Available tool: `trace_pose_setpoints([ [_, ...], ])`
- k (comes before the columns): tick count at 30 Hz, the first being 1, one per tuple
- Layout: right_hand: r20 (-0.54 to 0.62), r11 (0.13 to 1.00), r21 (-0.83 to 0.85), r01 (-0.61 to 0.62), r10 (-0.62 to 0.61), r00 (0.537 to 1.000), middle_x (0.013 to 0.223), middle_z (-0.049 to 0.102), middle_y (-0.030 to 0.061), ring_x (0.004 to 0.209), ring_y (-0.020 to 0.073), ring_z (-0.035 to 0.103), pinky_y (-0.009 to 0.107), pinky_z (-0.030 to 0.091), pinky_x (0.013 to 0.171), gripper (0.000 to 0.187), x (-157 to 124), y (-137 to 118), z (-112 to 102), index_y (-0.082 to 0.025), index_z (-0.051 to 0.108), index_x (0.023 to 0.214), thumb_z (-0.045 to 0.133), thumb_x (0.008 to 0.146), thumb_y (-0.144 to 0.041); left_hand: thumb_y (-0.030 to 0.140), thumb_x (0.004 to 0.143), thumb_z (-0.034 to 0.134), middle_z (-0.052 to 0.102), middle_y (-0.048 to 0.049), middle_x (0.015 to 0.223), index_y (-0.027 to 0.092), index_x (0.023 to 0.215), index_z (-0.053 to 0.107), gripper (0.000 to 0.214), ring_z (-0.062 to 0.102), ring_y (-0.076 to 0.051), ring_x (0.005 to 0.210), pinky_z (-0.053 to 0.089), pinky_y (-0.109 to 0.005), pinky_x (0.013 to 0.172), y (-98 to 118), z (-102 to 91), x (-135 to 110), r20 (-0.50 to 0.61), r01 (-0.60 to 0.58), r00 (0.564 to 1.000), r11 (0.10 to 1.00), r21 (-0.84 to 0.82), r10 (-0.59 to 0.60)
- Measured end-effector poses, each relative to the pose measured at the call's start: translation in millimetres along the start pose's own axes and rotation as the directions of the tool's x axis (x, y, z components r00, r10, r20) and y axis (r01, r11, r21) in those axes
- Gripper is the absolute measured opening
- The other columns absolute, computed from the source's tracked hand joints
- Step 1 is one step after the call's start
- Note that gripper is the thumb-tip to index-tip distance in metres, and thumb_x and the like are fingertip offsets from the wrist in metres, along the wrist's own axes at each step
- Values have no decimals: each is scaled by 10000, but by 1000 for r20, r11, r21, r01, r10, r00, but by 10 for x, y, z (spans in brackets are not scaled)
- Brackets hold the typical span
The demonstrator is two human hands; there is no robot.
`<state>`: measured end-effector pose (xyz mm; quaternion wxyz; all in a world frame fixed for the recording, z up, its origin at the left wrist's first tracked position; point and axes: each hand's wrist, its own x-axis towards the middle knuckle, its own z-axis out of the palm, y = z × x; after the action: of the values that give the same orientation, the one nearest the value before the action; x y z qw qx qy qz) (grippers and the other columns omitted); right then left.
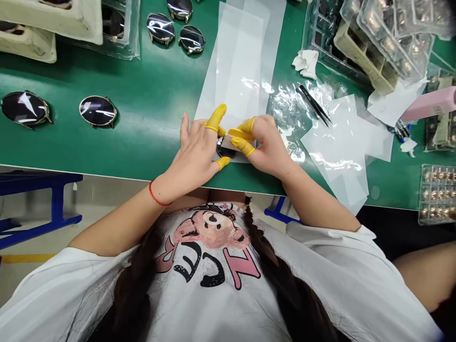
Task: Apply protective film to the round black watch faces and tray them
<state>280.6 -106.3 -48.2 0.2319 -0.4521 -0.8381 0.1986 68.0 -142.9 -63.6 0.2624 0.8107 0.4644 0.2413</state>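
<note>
A round black watch case (225, 148) with a shiny face lies near the table's front edge, partly covered by my fingers. My left hand (199, 147) steadies it, thumb at its near side and a fingertip at its far side; the index finger is raised. In my right hand (265, 142) a small white folded piece (233, 142), cloth or paper, is pinched over the watch face. Yellow finger cots cover several fingertips on both hands. White translucent sheets (242, 61) lie under and beyond my hands.
More watch cases (98, 111) lie on the green table (149, 137) to the left and at the back. Stacked trays (71, 19) stand at the far left, clear plastic trays (384, 42) at the far right. Black tweezers (315, 105), loose sheets (338, 137) and a pink object (431, 103) sit at right.
</note>
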Motion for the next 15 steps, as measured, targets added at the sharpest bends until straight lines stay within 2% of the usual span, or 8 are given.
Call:
trace_pose_setpoints([
  [3, 55, 998, -55, 14, -11, 998, 758, 562, 26, 748, 200, 548, 487, 481, 888, 474, 119, 50, 43, -236, 552, 845, 408, 953, -675, 349, 931, 593, 447, -170, 1466, 217, 1508, 164, 731, 382, -361, 1418, 9, -666, 1232, -50, -19, 12, 42, -23, 999, 1000, 8, 23],
  [8, 81, 992, -116, 54, -45, 996, 820, 592, 47, 819, 231, 558, 505, 456, 922, 462, 328, 234, 103, -249, 565, 887, 395, 948, -675, 329, 911, 601, 372, -187, 1536, 208, 1519, 136, 775, 359, -364, 1442, 13, -664, 1232, -107, -24, 58, 77, -42, 996, 999, 16, 40],
  [12, 127, 981, -155, 113, -94, 987, 855, 621, 64, 904, 263, 558, 518, 424, 951, 425, 356, 213, 0, -268, 593, 915, 411, 950, -650, 326, 904, 604, 364, -190, 1556, 212, 1505, 149, 763, 370, -362, 1440, 18, -665, 1232, -99, -27, 82, 81, -32, 996, 999, 14, 31],
  [15, 147, 984, -124, 130, -111, 983, 890, 641, 60, 917, 252, 575, 499, 415, 945, 429, 325, 107, -151, -276, 612, 954, 373, 974, -632, 342, 911, 598, 341, -184, 1579, 224, 1482, 185, 715, 368, -358, 1448, 28, -667, 1233, -91, -29, 83, 66, -22, 998, 1000, 5, 21],
])
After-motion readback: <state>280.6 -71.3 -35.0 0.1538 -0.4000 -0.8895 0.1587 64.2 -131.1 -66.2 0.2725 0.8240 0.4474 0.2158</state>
